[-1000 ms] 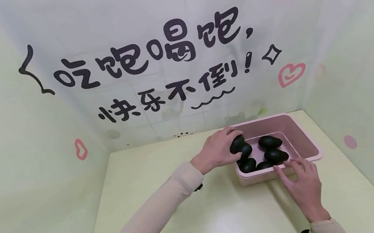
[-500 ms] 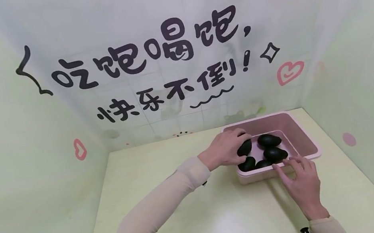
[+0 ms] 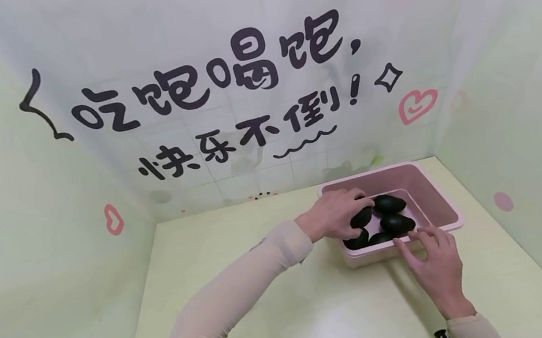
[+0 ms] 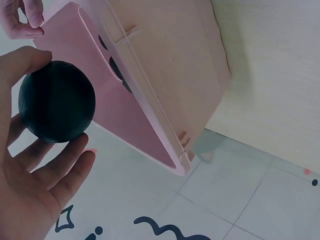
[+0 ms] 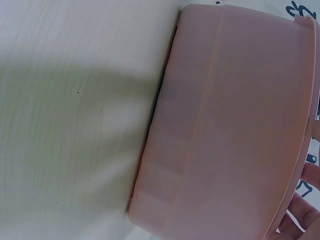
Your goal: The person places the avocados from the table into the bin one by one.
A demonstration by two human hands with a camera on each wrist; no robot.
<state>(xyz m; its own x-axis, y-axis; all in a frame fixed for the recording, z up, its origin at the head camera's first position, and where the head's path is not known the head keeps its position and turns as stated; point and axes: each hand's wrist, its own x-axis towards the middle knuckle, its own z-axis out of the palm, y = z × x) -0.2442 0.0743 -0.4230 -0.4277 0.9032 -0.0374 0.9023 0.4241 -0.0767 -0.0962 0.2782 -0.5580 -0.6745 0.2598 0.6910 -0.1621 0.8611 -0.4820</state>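
My left hand point(image 3: 336, 215) reaches over the left end of a pink plastic box point(image 3: 428, 186) and grips a dark, near-black avocado point(image 3: 362, 217). In the left wrist view the avocado point(image 4: 57, 102) sits between thumb and fingers, above the box's opening. Several more avocados point(image 3: 397, 224) lie on the box's floor, toward its left and front. My left hand covers part of that end. My right hand point(image 3: 438, 266) holds the front rim, with bent fingers and thumb at the edge. In the right wrist view its fingers point(image 5: 302, 210) show at the rim beyond the box wall.
The box stands at the back right of a pale wood-grain table point(image 3: 293, 317), near the right side wall. A printed backdrop point(image 3: 206, 15) with black lettering rises behind the table, and patterned sheets close in both sides.
My left hand has moved right and slightly lower with the avocado, further over the box's inside. My right hand has stayed at the front rim.
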